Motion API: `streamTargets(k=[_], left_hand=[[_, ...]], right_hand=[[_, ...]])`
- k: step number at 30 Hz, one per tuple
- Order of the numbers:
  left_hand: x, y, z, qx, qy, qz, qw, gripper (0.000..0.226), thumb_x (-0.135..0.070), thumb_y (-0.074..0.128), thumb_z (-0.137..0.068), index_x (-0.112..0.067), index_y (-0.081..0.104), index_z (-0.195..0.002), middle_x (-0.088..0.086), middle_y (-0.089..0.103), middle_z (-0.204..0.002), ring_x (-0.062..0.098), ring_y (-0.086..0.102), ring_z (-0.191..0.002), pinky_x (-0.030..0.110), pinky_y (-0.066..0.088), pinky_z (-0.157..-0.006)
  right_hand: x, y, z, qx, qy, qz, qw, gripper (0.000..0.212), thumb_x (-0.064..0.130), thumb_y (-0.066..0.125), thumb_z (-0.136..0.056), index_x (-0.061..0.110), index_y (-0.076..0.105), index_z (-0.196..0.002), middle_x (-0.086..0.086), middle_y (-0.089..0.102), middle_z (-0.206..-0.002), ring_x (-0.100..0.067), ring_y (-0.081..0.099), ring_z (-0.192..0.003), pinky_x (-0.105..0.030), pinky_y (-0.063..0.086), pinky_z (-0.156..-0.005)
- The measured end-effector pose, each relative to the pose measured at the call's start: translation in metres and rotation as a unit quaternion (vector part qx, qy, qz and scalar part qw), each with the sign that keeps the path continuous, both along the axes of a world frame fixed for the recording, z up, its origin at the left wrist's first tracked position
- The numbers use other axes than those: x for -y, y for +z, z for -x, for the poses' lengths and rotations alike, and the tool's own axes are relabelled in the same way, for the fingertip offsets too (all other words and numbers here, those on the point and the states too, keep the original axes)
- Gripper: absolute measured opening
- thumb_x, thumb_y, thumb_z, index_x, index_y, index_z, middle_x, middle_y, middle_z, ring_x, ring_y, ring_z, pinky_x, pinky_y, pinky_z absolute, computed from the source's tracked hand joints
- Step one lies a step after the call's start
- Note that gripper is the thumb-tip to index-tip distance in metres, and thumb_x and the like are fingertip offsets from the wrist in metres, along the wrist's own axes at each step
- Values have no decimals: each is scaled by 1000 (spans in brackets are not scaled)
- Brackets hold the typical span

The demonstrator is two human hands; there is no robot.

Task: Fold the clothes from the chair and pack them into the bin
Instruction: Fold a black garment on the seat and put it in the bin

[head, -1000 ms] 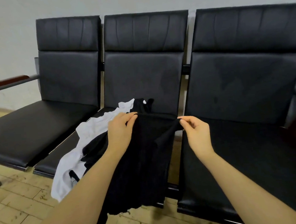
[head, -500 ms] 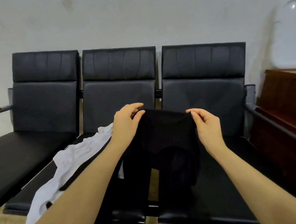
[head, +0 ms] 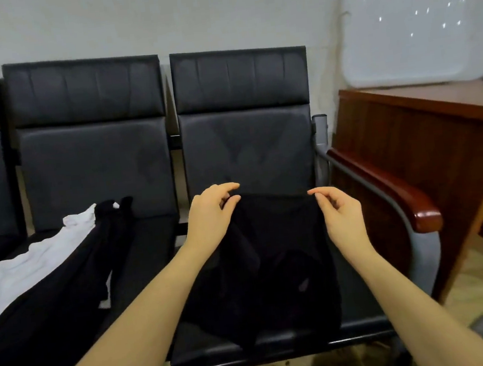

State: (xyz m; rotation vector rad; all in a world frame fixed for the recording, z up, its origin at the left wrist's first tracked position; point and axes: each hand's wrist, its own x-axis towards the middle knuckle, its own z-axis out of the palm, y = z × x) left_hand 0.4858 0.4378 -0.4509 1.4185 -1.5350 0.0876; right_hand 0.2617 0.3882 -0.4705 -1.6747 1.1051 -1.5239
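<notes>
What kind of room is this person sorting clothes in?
Probably a waiting area or office rather than a home. A row of joined black padded seats with a metal and wood armrest stands against a plain wall, and a brown wooden desk sits beside it with a clear plastic bin on top.

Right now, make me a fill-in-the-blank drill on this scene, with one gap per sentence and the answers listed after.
1. Both hands, the left hand and the right hand, pinch the top edge of a ____ garment.
2. That garment hangs over the ____ seat of the row of chairs.
3. On the middle seat lies a ____ garment beside more dark clothes.
4. The wooden desk stands to the ____ of the chairs.

Missing words: black; rightmost; white; right
</notes>
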Motion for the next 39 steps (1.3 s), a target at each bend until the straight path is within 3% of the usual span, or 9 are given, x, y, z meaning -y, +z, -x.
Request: streamTargets(k=[4, 9, 12, 14, 17, 22, 31, 36, 39], left_hand=[[19, -33, 6, -4, 9, -63, 998, 25, -18, 62, -90, -18, 66, -115, -6, 56, -82, 14, 53, -75, 40, 48, -85], [36, -72, -4, 57, 90, -182, 978, 35, -24, 56, -94, -16, 56, -128, 2, 59, -105, 21, 55, -102, 37, 45, -91], [39, -95, -3, 117, 85, -230, 962, 40, -28, 51, -96, -17, 49, -135, 2, 53, -127, 22, 45, -119, 35, 32, -101], [35, -108, 5, 129, 38, -242, 961, 39, -29, 49, -97, -20, 48, -135, -2, 50, -132, 18, 41, -123, 32, 24, -103], [25, -126, 17, 140, 4, -264, 954, 40, -33, 44, -99, -24, 46, -138, -7, 44, -141, 12, 34, -131, 29, 17, -107], [13, -147, 12, 227, -19, -368, 901, 48, -41, 30, -102, -27, 30, -147, -5, 21, -157, 11, 17, -143, 33, 5, -114], [21, -164, -7, 225, -12, -395, 891, 48, -42, 19, -103, -31, 21, -149, -10, 10, -158, 7, 4, -145, 37, -6, -116], [23, -158, -3, 211, 29, -273, 938, 55, -53, 25, -97, -23, 48, -137, -7, 46, -141, 11, 38, -132, 29, 13, -107], [24, -151, 8, 200, -2, -213, 956, 42, -42, 41, -98, -22, 51, -133, -9, 52, -131, 9, 46, -120, 25, 16, -101]], right_hand=[[16, -38, 6, -17, -13, -37, 999, 22, 10, 51, -95, 20, 71, -93, 3, 70, -90, -13, 65, -89, -35, 53, -86], [29, -78, -9, -105, -35, -78, 991, 19, 11, 50, -96, 20, 67, -101, 5, 59, -100, -13, 58, -101, -7, 38, -75], [28, -99, -16, -186, 19, -31, 982, 22, 9, 52, -95, 24, 65, -104, 17, 51, -102, -12, 55, -105, -20, 41, -91], [28, -112, -20, -268, 79, 2, 960, 21, 14, 52, -96, 24, 65, -109, 21, 53, -106, -10, 55, -107, -32, 39, -99], [26, -121, -23, -397, 107, 0, 912, 32, 29, 41, -101, 27, 55, -130, 15, 52, -131, -8, 45, -125, -23, 23, -101], [22, -140, -11, -549, 126, -76, 823, 49, 45, 20, -103, 33, 19, -150, 16, 16, -157, -6, 5, -146, -28, 1, -114], [45, -147, -20, -532, 99, -106, 834, 47, 45, 18, -103, 36, 24, -149, 19, 16, -156, -5, 5, -145, -37, -6, -114], [35, -139, -20, -460, 49, -9, 887, 38, 40, 39, -100, 34, 46, -136, 17, 42, -138, -6, 31, -128, -27, 7, -102], [32, -133, -20, -445, 29, 4, 895, 33, 36, 45, -98, 30, 52, -130, 13, 50, -124, -7, 42, -116, -23, 16, -96]])
